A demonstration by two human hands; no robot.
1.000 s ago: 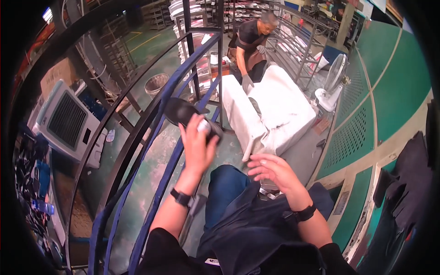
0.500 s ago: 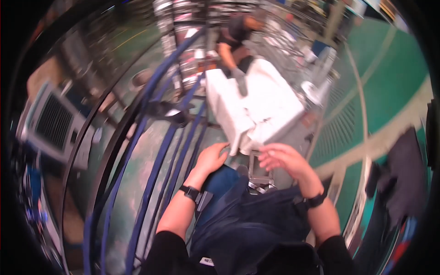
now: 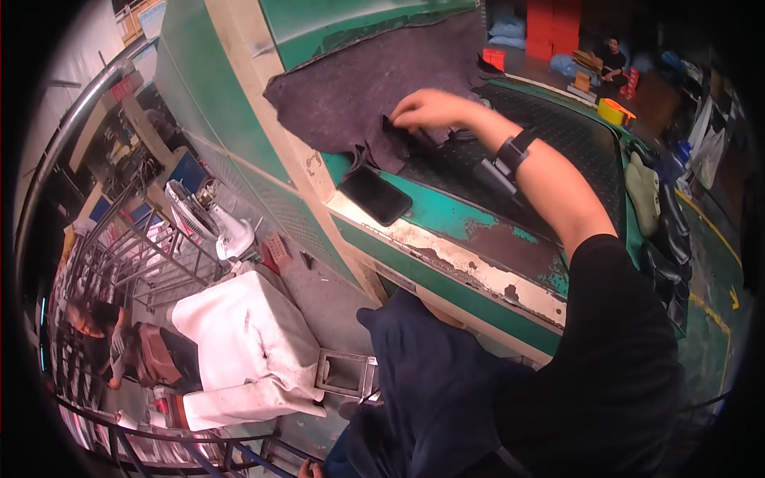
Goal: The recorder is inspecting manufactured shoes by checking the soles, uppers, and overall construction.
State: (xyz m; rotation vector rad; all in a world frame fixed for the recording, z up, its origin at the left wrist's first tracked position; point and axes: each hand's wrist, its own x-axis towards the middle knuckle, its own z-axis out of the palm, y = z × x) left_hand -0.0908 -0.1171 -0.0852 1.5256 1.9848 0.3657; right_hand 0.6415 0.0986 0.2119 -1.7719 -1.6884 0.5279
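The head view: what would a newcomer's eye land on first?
Probably the bright white cover draped over a boxy shape at lower left. Next, the right hand at upper centre, with its fingertips at the dark hanging cloth of a large green machine. The red stack at upper right also stands out.

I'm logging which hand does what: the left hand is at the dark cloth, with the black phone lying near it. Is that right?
Not quite: in the head view, it is the right hand that is at the dark cloth, with the black phone lying near it.
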